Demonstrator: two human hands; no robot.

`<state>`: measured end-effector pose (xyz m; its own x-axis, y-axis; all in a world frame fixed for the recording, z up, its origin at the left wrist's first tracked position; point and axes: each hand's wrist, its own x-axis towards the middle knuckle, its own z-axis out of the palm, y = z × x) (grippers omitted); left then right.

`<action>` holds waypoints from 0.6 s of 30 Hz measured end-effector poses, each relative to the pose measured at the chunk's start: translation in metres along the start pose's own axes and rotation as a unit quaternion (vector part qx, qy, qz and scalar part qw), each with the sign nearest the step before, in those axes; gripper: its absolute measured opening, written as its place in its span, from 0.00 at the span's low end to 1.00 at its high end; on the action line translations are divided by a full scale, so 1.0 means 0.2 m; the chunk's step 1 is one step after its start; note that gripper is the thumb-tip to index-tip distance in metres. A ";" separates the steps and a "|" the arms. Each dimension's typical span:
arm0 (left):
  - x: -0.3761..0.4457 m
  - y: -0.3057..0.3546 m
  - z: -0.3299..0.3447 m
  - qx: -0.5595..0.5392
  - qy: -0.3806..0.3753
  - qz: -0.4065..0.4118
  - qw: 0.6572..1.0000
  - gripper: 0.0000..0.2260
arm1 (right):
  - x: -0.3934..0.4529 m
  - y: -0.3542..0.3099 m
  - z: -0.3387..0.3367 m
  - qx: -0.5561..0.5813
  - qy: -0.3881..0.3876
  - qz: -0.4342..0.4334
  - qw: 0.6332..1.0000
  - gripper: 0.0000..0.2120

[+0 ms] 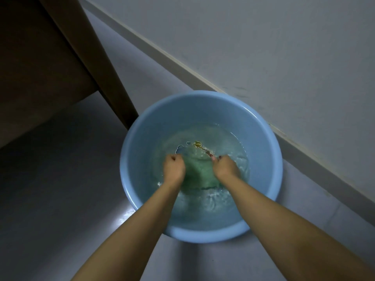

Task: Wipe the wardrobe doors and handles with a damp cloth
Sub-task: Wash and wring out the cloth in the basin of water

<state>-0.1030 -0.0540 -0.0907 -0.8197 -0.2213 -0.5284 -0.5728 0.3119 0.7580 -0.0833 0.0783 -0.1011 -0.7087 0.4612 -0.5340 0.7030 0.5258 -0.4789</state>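
A green cloth (199,172) lies under the water in a light blue basin (138,151) on the pale floor (60,179), close to the wall (284,47) on the right. The left hand (174,166) and right hand (224,167) are both clenched on the cloth's far edge, one at each corner, so the cloth is stretched left to right between them and trails toward the near side. A small coloured picture on the basin bottom shows beyond the hands; no writing is readable. A brown wooden panel (40,57) stands far left.
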 end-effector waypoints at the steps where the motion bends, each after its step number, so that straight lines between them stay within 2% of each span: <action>1: 0.00 -0.01 0.00 0.034 -0.006 0.021 0.999 0.13 | -0.02 -0.02 -0.01 0.035 0.022 -0.033 0.999 0.17; 3: -0.04 0.01 0.01 0.077 -0.028 0.088 0.993 0.14 | -0.08 -0.08 -0.07 0.102 0.056 -0.142 0.983 0.14; 4: -0.07 0.03 0.01 0.070 -0.053 0.125 0.988 0.15 | -0.11 -0.12 -0.10 0.124 0.059 -0.194 0.971 0.13; 6: -0.11 0.06 0.01 0.004 -0.116 0.183 0.976 0.17 | -0.16 -0.18 -0.17 0.172 0.023 -0.243 0.954 0.10; 9: -0.16 0.11 0.00 -0.093 -0.205 0.218 0.949 0.22 | -0.22 -0.25 -0.29 0.345 -0.087 -0.229 0.906 0.10; 12: -0.19 0.15 0.00 -0.084 -0.258 0.240 0.932 0.27 | -0.26 -0.28 -0.40 0.516 -0.169 -0.176 0.821 0.13; 14: -0.20 0.17 0.01 -0.072 -0.295 0.237 0.923 0.27 | -0.26 -0.27 -0.45 0.582 -0.185 -0.139 0.779 0.14; 16: -0.22 0.18 0.01 -0.035 -0.308 0.232 0.922 0.20 | -0.23 -0.23 -0.47 0.606 -0.172 -0.113 0.768 0.15; 18: -0.23 0.19 0.02 -0.020 -0.293 0.236 0.926 0.08 | -0.21 -0.19 -0.48 0.591 -0.140 -0.101 0.788 0.16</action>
<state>-0.0868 -0.0282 -0.0391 -0.8463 0.4741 -0.2427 -0.1592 0.2098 0.9647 -0.0868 0.1077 0.0063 -0.8884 0.1905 -0.4176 0.2594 -0.5421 -0.7993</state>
